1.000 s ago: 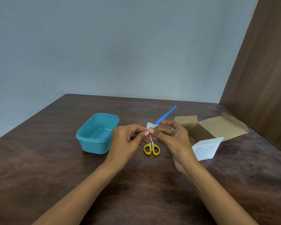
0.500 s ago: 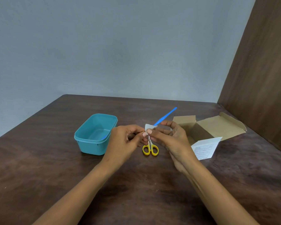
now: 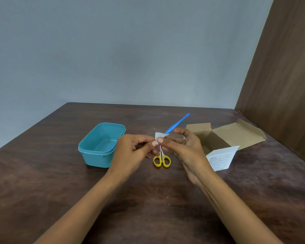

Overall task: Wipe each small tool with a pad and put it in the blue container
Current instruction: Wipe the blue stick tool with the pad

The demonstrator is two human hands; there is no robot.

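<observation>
At the left of the dark wooden table [image 3: 42, 182] stands the blue container [image 3: 99, 147], open at the top; something small and blue shows low inside it by its near right wall, too hidden behind the hand to name. Just right of the tub is the person's left hand [image 3: 130, 152], raised above the table with fingers curled, its thumb and forefinger pinching something thin that I cannot make out, right where it meets the other hand. Between the two hands sits a small white pad [image 3: 159, 136], pinched by the right hand [image 3: 185, 150] between thumb and fingertips, with the rest of that hand's fingers loosely spread. A blue stick [image 3: 178, 123] slants up and away from the pad toward the back of the table; whether either hand holds it or it lies behind them I cannot tell. Below the hands, yellow-handled scissors [image 3: 162, 160] lie flat on the table. Farther right lies an open cardboard box [image 3: 232, 134], with a white printed sachet [image 3: 220, 158] just in front of it.
</observation>
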